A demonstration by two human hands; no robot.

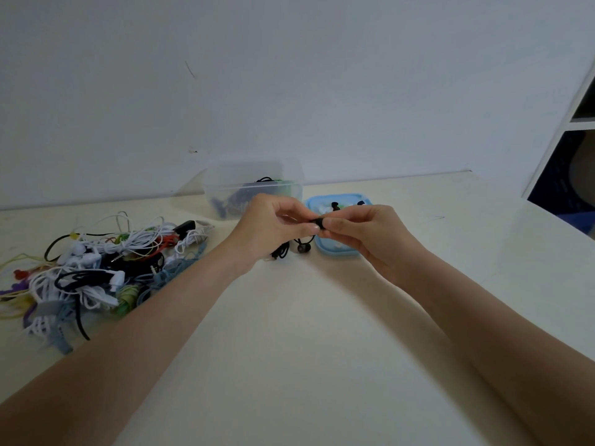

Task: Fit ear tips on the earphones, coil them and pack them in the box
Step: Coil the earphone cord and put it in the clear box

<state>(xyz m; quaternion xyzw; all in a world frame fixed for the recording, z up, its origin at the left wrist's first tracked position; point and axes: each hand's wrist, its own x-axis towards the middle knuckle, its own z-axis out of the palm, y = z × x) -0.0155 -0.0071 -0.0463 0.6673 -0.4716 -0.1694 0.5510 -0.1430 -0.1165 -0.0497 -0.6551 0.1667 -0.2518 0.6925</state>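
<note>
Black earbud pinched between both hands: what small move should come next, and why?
Probably press the tip fully home: both hands, left hand and right hand, pinch the black earbud above the table; its cable hangs uncoiled, short of the clear box.

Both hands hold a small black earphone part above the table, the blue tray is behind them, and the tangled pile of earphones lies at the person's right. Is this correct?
Not quite. The head view shows the tangled pile of earphones at the person's left, not right. The rest holds: left hand and right hand hold the black part before the blue tray.
</note>
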